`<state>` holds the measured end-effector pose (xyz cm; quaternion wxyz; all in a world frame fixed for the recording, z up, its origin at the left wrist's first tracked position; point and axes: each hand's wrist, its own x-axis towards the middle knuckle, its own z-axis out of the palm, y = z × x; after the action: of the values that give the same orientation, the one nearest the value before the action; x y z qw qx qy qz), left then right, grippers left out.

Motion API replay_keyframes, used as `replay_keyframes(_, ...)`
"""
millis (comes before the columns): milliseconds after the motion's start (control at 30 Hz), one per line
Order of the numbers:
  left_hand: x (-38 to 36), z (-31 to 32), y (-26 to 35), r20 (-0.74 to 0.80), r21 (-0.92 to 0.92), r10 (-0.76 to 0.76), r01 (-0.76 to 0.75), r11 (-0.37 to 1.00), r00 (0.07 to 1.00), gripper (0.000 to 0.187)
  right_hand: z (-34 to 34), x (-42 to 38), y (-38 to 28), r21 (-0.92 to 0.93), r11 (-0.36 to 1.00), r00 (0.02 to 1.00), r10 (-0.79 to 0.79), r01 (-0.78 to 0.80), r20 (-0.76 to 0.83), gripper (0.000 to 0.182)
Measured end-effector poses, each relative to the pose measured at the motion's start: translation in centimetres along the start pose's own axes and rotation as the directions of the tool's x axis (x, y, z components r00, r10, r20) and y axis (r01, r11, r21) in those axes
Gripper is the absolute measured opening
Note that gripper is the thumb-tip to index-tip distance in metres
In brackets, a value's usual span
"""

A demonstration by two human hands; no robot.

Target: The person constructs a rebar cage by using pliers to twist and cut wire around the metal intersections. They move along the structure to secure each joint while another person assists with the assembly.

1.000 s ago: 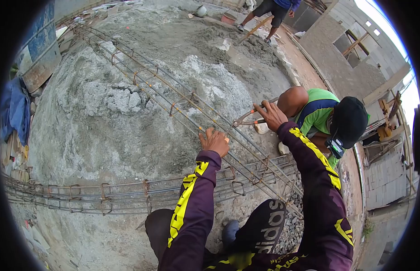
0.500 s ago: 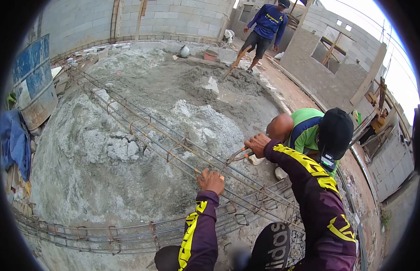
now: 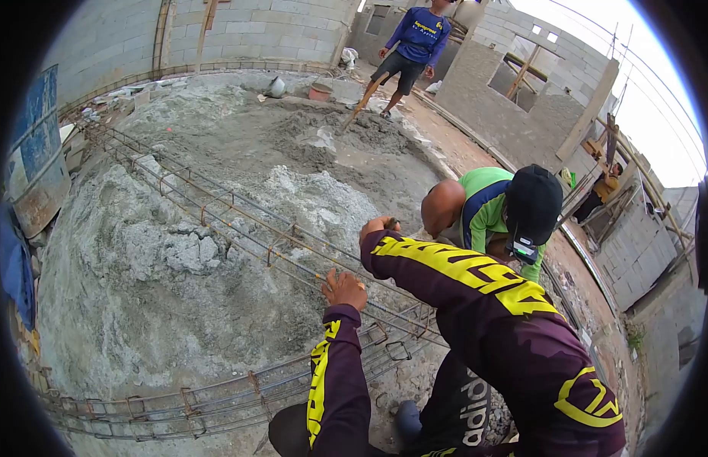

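Our left hand (image 3: 343, 289) is closed over a bar of the long rebar cage (image 3: 240, 228) that runs left and far across the cement heap (image 3: 164, 266); our right hand (image 3: 378, 226), just beyond, is curled, what it grips hidden. Right, a crouching co-worker (image 3: 506, 213); far off, a standing person (image 3: 411, 42).

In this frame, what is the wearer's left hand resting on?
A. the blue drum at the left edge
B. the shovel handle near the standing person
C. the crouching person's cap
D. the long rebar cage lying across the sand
D: the left hand grips a bar of the rebar cage that runs diagonally over the sand pile, far from the drum and the shovel.
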<state>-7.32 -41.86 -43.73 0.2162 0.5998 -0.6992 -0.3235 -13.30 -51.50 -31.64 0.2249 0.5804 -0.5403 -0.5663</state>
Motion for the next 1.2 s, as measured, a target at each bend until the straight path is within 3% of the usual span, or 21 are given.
replay_keyframes(67, -0.2, -1.2, 0.7, 0.025, -0.009, -0.002, 0.002, 1.0, 1.0, 0.031, 3.4, -0.9, 1.1, 0.165, 0.986, 0.986, 0.014, 0.014, -0.167, 0.022)
replay_keyframes(133, -0.5, -2.0, 0.8, 0.057, -0.001, -0.008, 0.009, 1.0, 0.998, 0.033, 8.2, -4.6, 1.9, 0.355, 0.932, 0.96, 0.032, 0.071, -0.277, 0.034)
replay_keyframes(167, -0.5, -2.1, 0.8, 0.066, -0.003, -0.015, 0.016, 1.0, 0.998, 0.034, 10.3, -6.5, 1.8, 0.528, 0.84, 0.967, 0.014, 0.126, -0.253, 0.043)
replay_keyframes(200, -0.3, -2.0, 0.9, 0.071, -0.005, -0.023, 0.023, 1.0, 0.997, 0.035, 11.6, -7.9, 1.1, 0.585, 0.79, 0.977, -0.075, 0.182, -0.201, 0.044)
replay_keyframes(233, -0.2, -1.8, 0.9, 0.078, -0.006, -0.035, 0.036, 0.999, 0.996, 0.036, 11.1, -8.7, 0.7, 0.681, 0.707, 0.975, -0.219, 0.189, -0.044, 0.038)
replay_keyframes(333, -0.1, -0.9, 0.2, 0.035, -0.047, 0.001, 0.0, 0.999, 0.999, 0.034, 11.7, -4.9, -1.6, 0.916, 0.402, 0.863, -0.464, 0.005, 0.199, 0.043)
replay_keyframes(433, 0.1, -0.7, 0.1, 0.043, -0.066, -0.004, 0.006, 0.998, 0.999, 0.036, 12.3, -2.2, -0.9, 0.965, 0.189, 0.773, -0.579, -0.182, 0.26, 0.044)
replay_keyframes(500, 2.0, 0.6, -1.1, 0.042, -0.09, 0.041, -0.037, 0.995, 0.998, 0.036, 11.3, -5.1, 0.2, 0.878, 0.468, 0.953, -0.299, 0.097, 0.055, 0.036)
replay_keyframes(533, 1.9, 1.2, -1.7, 0.059, -0.098, 0.054, -0.048, 0.994, 0.997, 0.036, 11.0, -6.9, 0.1, 0.773, 0.607, 0.978, -0.188, 0.185, -0.086, 0.033)
replay_keyframes(600, 1.8, 1.2, -1.9, -0.008, -0.05, 0.057, -0.058, 0.997, 0.998, 0.036, 16.1, -1.9, -2.3, 0.785, 0.573, 0.967, -0.216, 0.237, -0.135, 0.033)
replay_keyframes(633, 0.9, 0.3, -1.1, -0.023, -0.056, 0.039, -0.04, 0.998, 0.999, 0.036, 17.3, -1.3, -2.2, 0.728, 0.636, 0.962, -0.245, 0.254, -0.122, 0.028)
replay_keyframes(667, -0.2, -0.6, -0.3, -0.02, -0.039, 0.052, -0.053, 0.998, 0.998, 0.036, 18.5, -1.9, -0.9, 0.928, 0.365, 0.916, -0.393, 0.072, 0.084, 0.023)
replay_keyframes(700, -0.6, -1.4, -0.1, -0.031, -0.015, 0.081, -0.081, 0.997, 0.996, 0.037, 19.1, -4.0, 0.9, 0.959, 0.271, 0.871, -0.488, 0.084, 0.062, 0.021)
replay_keyframes(733, -0.5, -1.4, -0.4, -0.006, -0.016, 0.067, -0.067, 0.998, 0.998, 0.036, 20.4, -4.3, 1.6, 0.947, 0.264, 0.851, -0.525, 0.181, -0.016, 0.021)
replay_keyframes(767, -0.2, -1.4, -0.3, 0.019, -0.021, 0.062, -0.061, 0.998, 0.998, 0.035, 20.3, -6.9, 2.5, 0.961, 0.228, 0.908, -0.416, 0.155, -0.048, 0.027)
replay_keyframes(800, 0.2, -1.3, 0.2, 0.04, -0.03, 0.063, -0.062, 0.998, 0.997, 0.034, 21.5, -7.6, 2.5, 0.996, -0.055, 0.908, -0.412, 0.065, -0.082, 0.029)
replay_keyframes(867, 0.1, -1.1, 0.4, -0.01, -0.005, 0.077, -0.077, 0.997, 0.997, 0.031, 24.7, -9.1, 1.7, 0.794, -0.594, 0.914, -0.382, -0.13, -0.136, 0.034)
replay_keyframes(933, 0.1, -1.2, 0.4, -0.014, -0.002, 0.082, -0.082, 0.997, 0.997, 0.03, 24.9, -11.7, 1.8, 0.544, -0.828, 0.93, -0.299, -0.14, -0.215, 0.041)
replay_keyframes(967, 0.5, -0.5, -0.4, -0.04, 0.075, 0.106, -0.102, 0.992, 0.994, 0.031, 24.8, -13.3, 2.2, 0.388, -0.911, 0.939, -0.249, -0.144, -0.238, 0.045)
replay_keyframes(1067, 0.6, -0.4, -1.0, -0.039, 0.092, 0.16, -0.156, 0.983, 0.986, 0.032, 24.6, -18.8, 4.1, 0.084, -0.992, 0.956, -0.114, -0.094, -0.269, 0.044)
replay_keyframes(1200, 0.9, -0.1, -1.1, -0.019, 0.16, 0.16, -0.155, 0.975, 0.987, 0.053, 30.4, -24.0, 5.8, 0.126, -0.991, 0.961, 0.017, 0.053, -0.275, 0.045)
